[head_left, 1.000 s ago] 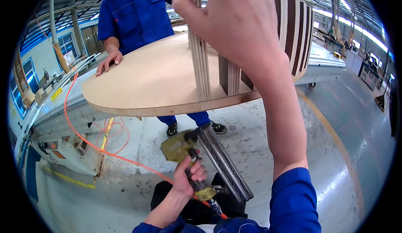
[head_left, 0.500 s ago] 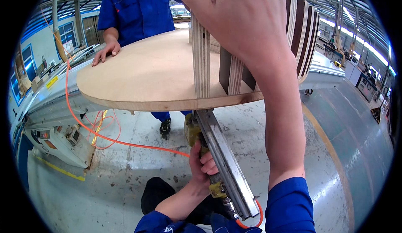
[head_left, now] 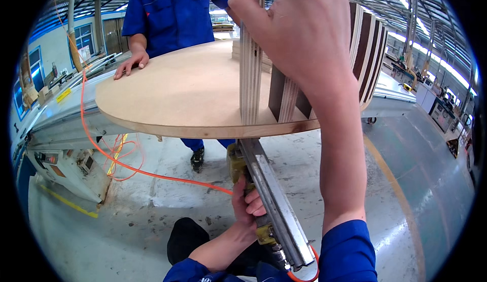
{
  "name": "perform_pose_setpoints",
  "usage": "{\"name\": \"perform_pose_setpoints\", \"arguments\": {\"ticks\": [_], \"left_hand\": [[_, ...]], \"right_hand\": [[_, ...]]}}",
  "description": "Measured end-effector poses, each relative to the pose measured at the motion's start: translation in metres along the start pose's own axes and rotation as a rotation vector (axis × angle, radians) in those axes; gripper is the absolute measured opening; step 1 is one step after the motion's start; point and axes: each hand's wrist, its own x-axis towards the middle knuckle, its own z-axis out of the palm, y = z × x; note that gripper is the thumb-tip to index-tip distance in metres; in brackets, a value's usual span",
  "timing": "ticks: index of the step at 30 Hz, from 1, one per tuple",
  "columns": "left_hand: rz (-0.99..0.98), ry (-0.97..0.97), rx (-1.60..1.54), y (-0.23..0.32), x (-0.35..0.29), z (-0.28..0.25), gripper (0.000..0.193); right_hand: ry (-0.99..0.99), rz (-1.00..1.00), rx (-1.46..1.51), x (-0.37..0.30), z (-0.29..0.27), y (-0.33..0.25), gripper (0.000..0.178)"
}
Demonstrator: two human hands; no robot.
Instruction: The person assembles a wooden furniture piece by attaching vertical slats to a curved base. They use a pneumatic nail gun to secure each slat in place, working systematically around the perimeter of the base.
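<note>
Row of striped slats (head_left: 368, 48) upright at right, on big rounded board (head_left: 177, 89); right forearm kinda blocks gap between those and dark block (head_left: 277, 95). Metal surface (head_left: 71, 110) at left, co-worker's hand (head_left: 133, 64) on board's far left. Orange hose (head_left: 147, 171) sweeps from left toward left hand (head_left: 248, 205). Right hand (head_left: 309, 33) up high, wrist bent, fingers clamped on upright plywood strip (head_left: 250, 89) at board's near edge, tips partly hidden. Left hand low, fingers wrapped round tilted nail gun (head_left: 276, 201), top end under board, can't tell if touching.
</note>
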Motion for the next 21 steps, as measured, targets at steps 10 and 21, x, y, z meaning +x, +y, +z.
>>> {"name": "perform_pose_setpoints", "arguments": {"ticks": [10, 21], "left_hand": [[-0.006, -0.034, -0.028, -0.005, -0.005, 0.004, 0.038], [-0.004, 0.010, 0.029, -0.002, -0.007, 0.018, 0.027]], "right_hand": [[-0.037, -0.008, -0.023, -0.016, 0.021, 0.014, 0.023], [-0.045, 0.028, -0.002, -0.018, 0.016, 0.013, 0.023]]}}
